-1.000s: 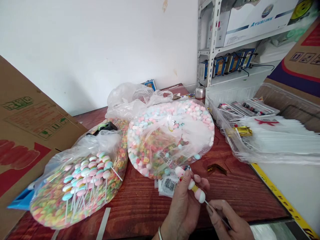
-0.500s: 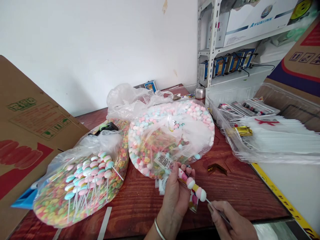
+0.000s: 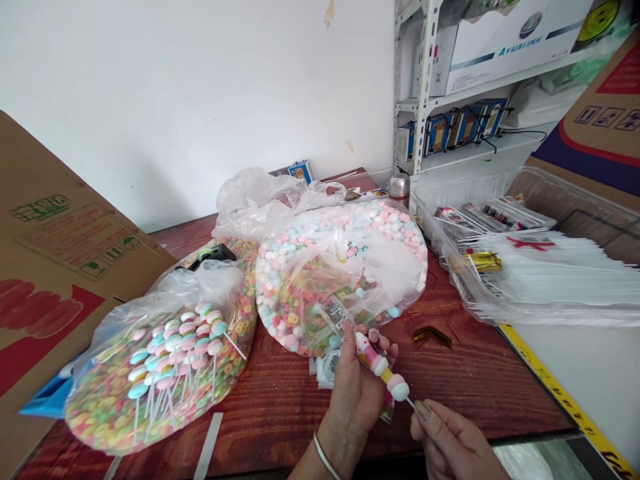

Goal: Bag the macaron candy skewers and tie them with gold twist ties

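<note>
1. Left hand (image 3: 353, 393): fingers curled, pinching the candy skewer (image 3: 380, 368) upright-ish, tilted toward the right hand, held over the table, not resting on it. Thin bangle (image 3: 324, 457) on the wrist.
2. Right hand (image 3: 450, 445): thumb and forefinger pressed together at the lower end of the skewer's white stick (image 3: 410, 402); other fingers curled. Exact grip partly hidden.
3. Skewer: pink, white and yellow candy pieces in a row on the stick.
4. Under and just beside the left hand: loose printed wrappers (image 3: 327, 368), on the red-brown wooden table (image 3: 475, 383).
5. Touching the left fingertips' far side: large clear bag of pastel candy (image 3: 340, 280), with a QR-code label (image 3: 336, 313) on it.
6. Left of that: second clear bag (image 3: 160, 380), full of colored candy rings, with white-stick lollipops on top.
7. Right on table: gold foil strips (image 3: 433, 337). Farther right: clear plastic tray (image 3: 550, 283) holding white sticks and printed packets.
8. Far end: steel flask (image 3: 399, 185). Near right table edge: yellow-black tape (image 3: 565, 400).
9. Room: white wall (image 3: 200, 100) behind; cardboard sheet (image 3: 60, 220) leaning at left; white metal shelf (image 3: 425, 87) at far right, holding an Ayusink box (image 3: 500, 43) and blue boxes with cables (image 3: 450, 130).
</note>
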Action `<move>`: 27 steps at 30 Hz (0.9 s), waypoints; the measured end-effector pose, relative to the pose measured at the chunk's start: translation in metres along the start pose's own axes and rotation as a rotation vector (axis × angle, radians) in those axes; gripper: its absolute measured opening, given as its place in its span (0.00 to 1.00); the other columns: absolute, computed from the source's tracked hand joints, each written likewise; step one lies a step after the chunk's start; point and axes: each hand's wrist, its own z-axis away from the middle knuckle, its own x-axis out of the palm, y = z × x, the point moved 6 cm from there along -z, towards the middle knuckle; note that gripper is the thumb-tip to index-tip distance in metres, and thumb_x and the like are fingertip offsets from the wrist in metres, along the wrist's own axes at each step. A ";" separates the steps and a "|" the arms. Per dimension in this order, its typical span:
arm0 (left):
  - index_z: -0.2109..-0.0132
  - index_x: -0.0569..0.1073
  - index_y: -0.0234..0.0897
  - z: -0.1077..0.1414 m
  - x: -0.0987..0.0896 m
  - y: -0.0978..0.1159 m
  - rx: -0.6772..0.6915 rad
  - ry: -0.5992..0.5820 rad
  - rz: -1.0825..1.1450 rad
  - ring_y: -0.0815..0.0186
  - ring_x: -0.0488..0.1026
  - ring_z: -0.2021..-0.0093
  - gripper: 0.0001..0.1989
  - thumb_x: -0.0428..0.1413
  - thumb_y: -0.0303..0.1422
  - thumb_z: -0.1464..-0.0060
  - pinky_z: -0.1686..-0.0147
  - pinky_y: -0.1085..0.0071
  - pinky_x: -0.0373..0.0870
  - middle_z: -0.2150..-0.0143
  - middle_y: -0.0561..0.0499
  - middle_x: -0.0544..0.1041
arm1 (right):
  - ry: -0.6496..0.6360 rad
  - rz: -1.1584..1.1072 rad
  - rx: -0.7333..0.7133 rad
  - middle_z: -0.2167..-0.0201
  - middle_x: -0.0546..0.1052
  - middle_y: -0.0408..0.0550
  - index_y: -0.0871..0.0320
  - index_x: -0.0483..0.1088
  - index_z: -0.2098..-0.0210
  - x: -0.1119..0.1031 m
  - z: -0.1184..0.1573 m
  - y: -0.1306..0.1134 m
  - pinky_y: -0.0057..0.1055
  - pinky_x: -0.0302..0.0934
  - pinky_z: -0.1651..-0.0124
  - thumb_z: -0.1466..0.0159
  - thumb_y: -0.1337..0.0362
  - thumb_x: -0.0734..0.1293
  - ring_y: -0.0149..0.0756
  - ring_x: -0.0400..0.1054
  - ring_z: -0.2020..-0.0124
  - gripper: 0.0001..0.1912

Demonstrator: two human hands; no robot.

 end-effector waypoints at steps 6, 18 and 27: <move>0.64 0.69 0.36 0.002 -0.001 -0.002 0.023 0.053 -0.085 0.70 0.69 0.71 0.13 0.57 0.42 0.43 0.64 0.68 0.72 0.70 0.54 0.70 | 0.068 0.230 -0.260 0.82 0.61 0.36 0.55 0.69 0.68 -0.001 0.001 -0.014 0.23 0.55 0.78 0.34 0.43 0.59 0.26 0.55 0.83 0.23; 0.62 0.72 0.34 0.012 -0.004 -0.022 -0.086 0.033 -0.098 0.67 0.72 0.69 0.13 0.57 0.41 0.42 0.63 0.68 0.73 0.68 0.50 0.73 | 0.362 1.030 -0.905 0.71 0.77 0.45 0.55 0.68 0.60 0.002 0.010 -0.050 0.25 0.65 0.67 0.30 0.64 0.57 0.34 0.74 0.72 0.09; 0.51 0.74 0.32 -0.010 -0.010 0.021 0.062 0.039 -0.015 0.63 0.76 0.61 0.14 0.57 0.36 0.41 0.55 0.62 0.74 0.60 0.47 0.78 | 0.326 0.602 -0.561 0.75 0.73 0.40 0.54 0.70 0.68 -0.006 0.009 -0.051 0.24 0.61 0.67 0.32 0.53 0.59 0.32 0.67 0.73 0.15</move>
